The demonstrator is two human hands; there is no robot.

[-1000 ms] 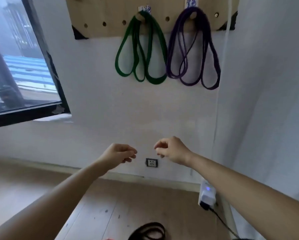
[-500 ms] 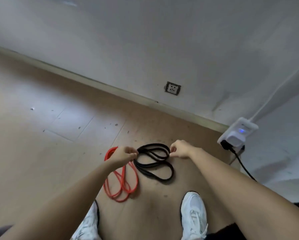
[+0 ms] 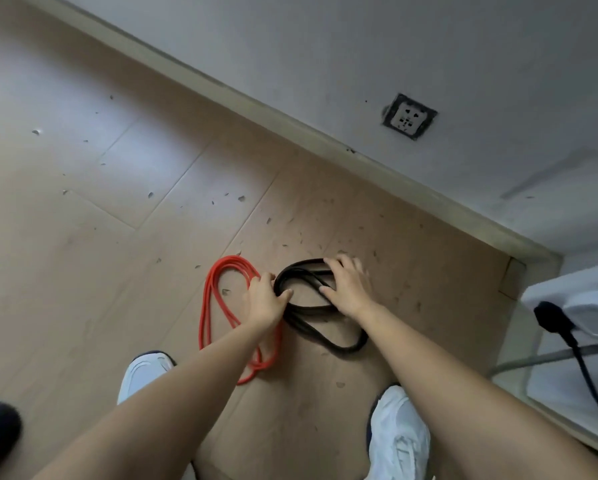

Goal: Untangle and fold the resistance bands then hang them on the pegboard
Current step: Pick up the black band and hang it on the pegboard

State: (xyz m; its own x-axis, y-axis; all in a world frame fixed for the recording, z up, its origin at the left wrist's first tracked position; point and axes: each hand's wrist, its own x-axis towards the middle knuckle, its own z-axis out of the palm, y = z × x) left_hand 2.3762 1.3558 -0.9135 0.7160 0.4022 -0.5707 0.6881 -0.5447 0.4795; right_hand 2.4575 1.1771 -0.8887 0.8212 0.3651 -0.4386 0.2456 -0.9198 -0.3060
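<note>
Changing: my view drops from the pegboard to the floor (image 3: 117, 237), and both hands now reach the black band (image 3: 342, 347), lying just beside the red band (image 3: 205, 306).
Meaning: two bands remain to sort, and I judge black comes first.
Left hand (image 3: 264, 301): thumb and fingers pinch the black band's left bend.
Right hand (image 3: 347, 289): fingers spread flat over its far loop, gripping nothing.

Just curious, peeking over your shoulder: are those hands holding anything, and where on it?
The left hand grips the black band at its left bend; the right hand rests spread on its far loops.
</note>
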